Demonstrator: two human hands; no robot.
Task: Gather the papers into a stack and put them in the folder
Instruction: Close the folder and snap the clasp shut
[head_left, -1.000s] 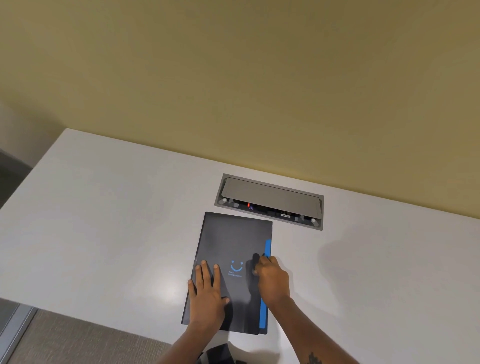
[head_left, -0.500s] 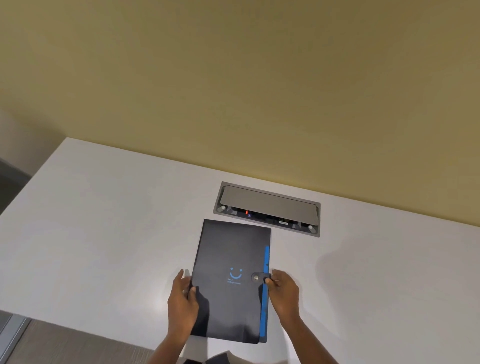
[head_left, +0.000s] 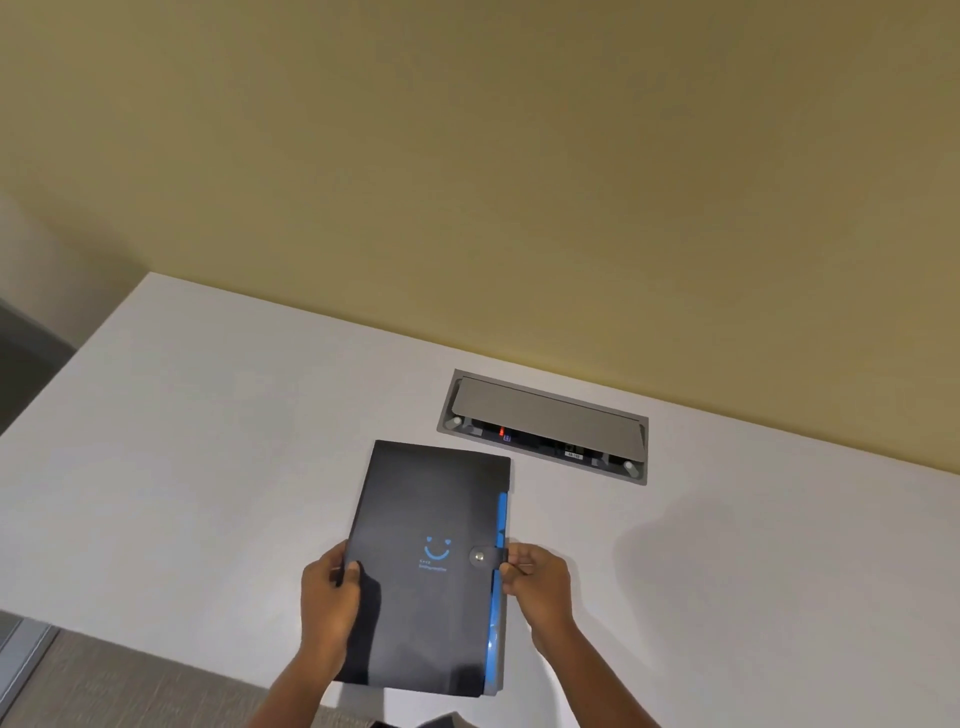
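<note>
A black folder (head_left: 431, 499) with a blue smiley print and a blue strip along its right edge lies closed on the white table (head_left: 208, 467). Its snap tab is fastened over the right edge. My left hand (head_left: 330, 597) grips the folder's left edge, thumb on top of the cover. My right hand (head_left: 537, 582) pinches the right edge beside the snap tab. No loose papers are in view.
A grey cable box (head_left: 545, 423) with its lid tilted open is set into the table just behind the folder, near the yellow wall. The table's front edge runs below my hands, with carpet floor (head_left: 104, 686) at the lower left.
My left hand slid off the cover to grip the folder's left edge. My right hand left the snap tab, now fastened, and moved to the right edge. The folder's near end looks slightly raised.
</note>
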